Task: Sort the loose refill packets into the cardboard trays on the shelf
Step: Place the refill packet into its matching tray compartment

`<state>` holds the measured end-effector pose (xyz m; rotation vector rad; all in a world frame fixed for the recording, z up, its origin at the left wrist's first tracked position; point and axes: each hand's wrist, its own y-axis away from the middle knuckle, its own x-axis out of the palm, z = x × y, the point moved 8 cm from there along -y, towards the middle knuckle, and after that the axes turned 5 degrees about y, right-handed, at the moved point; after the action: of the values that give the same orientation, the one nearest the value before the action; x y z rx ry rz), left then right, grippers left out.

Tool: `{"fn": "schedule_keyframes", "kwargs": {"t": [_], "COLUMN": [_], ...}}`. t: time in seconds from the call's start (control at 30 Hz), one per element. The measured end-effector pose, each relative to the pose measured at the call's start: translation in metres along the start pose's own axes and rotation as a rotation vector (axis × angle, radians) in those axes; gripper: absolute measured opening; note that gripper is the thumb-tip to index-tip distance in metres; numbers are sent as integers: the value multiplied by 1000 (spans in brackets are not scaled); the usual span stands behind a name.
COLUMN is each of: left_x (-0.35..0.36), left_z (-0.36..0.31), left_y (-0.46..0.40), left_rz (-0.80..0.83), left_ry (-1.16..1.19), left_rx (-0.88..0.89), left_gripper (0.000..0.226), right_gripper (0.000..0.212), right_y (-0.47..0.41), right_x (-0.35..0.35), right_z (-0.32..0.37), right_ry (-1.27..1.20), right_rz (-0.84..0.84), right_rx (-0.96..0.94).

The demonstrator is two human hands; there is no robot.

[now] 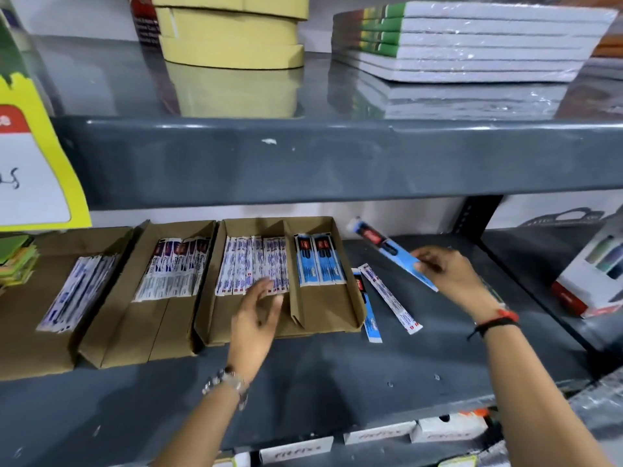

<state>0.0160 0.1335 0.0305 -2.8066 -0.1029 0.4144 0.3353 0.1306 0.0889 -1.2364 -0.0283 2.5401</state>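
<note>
Cardboard trays sit side by side along the back of the grey metal shelf (337, 382). Your right hand (448, 274) grips one blue refill packet (391, 249) by its near end, fingers closed around it. That packet is lifted off the shelf and slants up and back toward the rear edge, just right of the divided tray (323, 318).

Your left hand (256, 311) is open, fingers spread and empty. It hovers over the front of the divided tray's left compartment, with its fingertips at the near ends of the white-and-blue packets (253, 264) stacked there; whether they touch cannot be told. The right compartment of the same tray holds blue packets (318, 261) lying lengthwise, red-and-black ends toward the rear.

Two loose packets lie flat on the shelf just beside the divided tray's right wall. The blue loose packet (371, 318) rests closest to the wall. The white loose packet (391, 298) lies just to its right, angled toward the front right.

To the left, the middle tray (141, 335) holds white packets with red-topped ends (175, 267). The leftmost tray (33, 352) holds a slanted stack of white packets (74, 294).

On the upper shelf (303, 156), rolls of yellow tape (232, 38) stand left of a wrapped stack of notebooks (465, 42).
</note>
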Motion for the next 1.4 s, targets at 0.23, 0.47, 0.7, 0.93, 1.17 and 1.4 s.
{"fn": "schedule_keyframes", "kwargs": {"t": [0.23, 0.47, 0.7, 0.93, 1.17, 1.4], "left_x": [23, 17, 3, 11, 23, 22], "left_z": [-51, -40, -38, 37, 71, 71], "left_y": [-29, -29, -27, 18, 30, 30], "left_rz": [200, 119, 33, 311, 412, 435], "left_ry": [236, 282, 110, -691, -836, -808], "left_rx": [-115, -185, -92, -38, 65, 46], "left_gripper": [3, 22, 21, 84, 82, 79], "right_gripper": [18, 24, 38, 20, 25, 25], "right_y": [14, 14, 12, -2, -19, -21], "right_x": [16, 13, 24, 95, 137, 148], "right_z": [66, 65, 60, 66, 85, 87], "right_ry": [-79, 2, -240, -427, -80, 35], "right_rz": [327, 310, 208, 97, 122, 167], "right_rx": [-201, -253, -146, 134, 172, 149]}}
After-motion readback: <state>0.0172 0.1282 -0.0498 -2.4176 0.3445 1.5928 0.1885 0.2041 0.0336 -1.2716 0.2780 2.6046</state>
